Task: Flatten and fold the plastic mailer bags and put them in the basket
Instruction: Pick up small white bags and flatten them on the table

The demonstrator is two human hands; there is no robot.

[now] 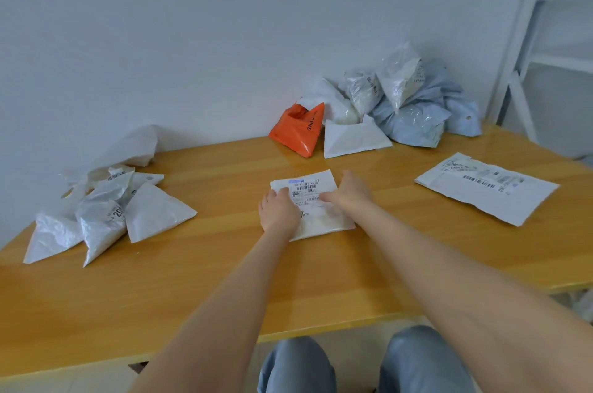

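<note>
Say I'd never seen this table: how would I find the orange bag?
Look along the far edge of the wooden table to the heap of bags right of centre. The orange bag sits at that heap's left end, beside a white triangular bag. It alone is bright; its neighbours are white or pale blue.

wooden table (224,280) | triangles (106,216) left | mailer (308,184) centre | flat mailer (487,192) right | heap (401,103) back

Orange bag (298,131), white mailers (138,216), yellow-brown table (192,290)

A plain indoor room, perhaps a home or small office: a wooden desk (192,280) against a bare white wall (192,23), a white metal shelving frame (542,23) beside it, heaped mailer bags (401,97).
</note>
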